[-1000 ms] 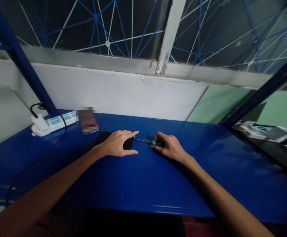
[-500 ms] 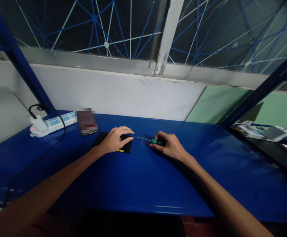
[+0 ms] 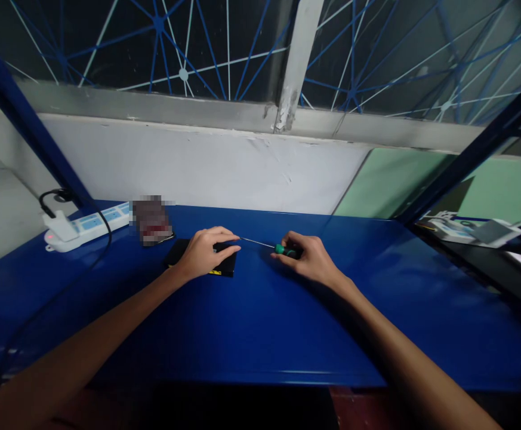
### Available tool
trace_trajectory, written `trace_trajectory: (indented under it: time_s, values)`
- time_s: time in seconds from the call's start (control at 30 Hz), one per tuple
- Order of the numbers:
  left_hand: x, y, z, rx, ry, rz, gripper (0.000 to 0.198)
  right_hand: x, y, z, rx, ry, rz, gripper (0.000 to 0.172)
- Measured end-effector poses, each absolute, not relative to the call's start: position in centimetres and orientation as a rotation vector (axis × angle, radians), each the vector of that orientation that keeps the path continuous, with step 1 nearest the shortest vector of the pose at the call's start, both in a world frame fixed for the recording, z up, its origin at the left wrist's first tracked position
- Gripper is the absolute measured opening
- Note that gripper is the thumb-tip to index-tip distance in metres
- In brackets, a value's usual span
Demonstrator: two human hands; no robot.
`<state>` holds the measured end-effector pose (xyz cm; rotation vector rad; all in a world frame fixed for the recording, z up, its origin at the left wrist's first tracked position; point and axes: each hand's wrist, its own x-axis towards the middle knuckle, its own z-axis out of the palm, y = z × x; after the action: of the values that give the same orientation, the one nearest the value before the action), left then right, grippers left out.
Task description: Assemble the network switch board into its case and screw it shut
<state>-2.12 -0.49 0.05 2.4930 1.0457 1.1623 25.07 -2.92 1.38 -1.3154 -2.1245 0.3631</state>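
Observation:
A flat black device [image 3: 222, 266] with a small yellow label lies on the blue table [image 3: 264, 322]. My left hand [image 3: 205, 251] rests on top of it, fingers curled over its far edge and pressing it down. My right hand [image 3: 310, 258] is closed around a screwdriver [image 3: 281, 248] with a green and black handle. Its thin metal shaft points left, and the tip meets the device's right far corner beside my left fingertips.
A white power strip [image 3: 85, 226] with a plugged-in adapter and a black cable sits at the table's far left. A blurred dark object [image 3: 151, 220] stands beside it. A second bench [image 3: 479, 239] with papers and devices lies at the right, behind a blue frame post.
My left hand went from lying flat with fingers stretched out to curled over the device, uncovering its yellow label. The screwdriver tip moved up against the device's corner.

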Motion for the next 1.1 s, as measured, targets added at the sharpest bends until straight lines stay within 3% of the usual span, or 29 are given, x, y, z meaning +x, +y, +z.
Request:
trace_trajectory:
  time_s: [0.37, 0.67, 0.9, 1.1]
  values:
    - [-1.9, -0.4, -0.2, 2.544, 1.116, 1.315, 0.015, 25.6, -2.3, 1.0, -1.29, -2.086, 0.317, 0.028]
    - [2.1, 1.0, 3.4, 2.635, 1.261, 0.758, 0.018, 27.1, -1.5, 2.0, -1.367, -1.848, 0.124, 0.029]
    - [5.0, 3.1, 2.2, 2.65, 1.248, 0.738, 0.025, 27.6, -1.4, 2.3, -1.437, -1.772, 0.022, 0.026]
    - [1.0, 2.2, 3.0, 2.588, 1.195, 0.773, 0.031, 26.9, -2.0, 2.4, -1.459, -1.86, 0.069, 0.031]
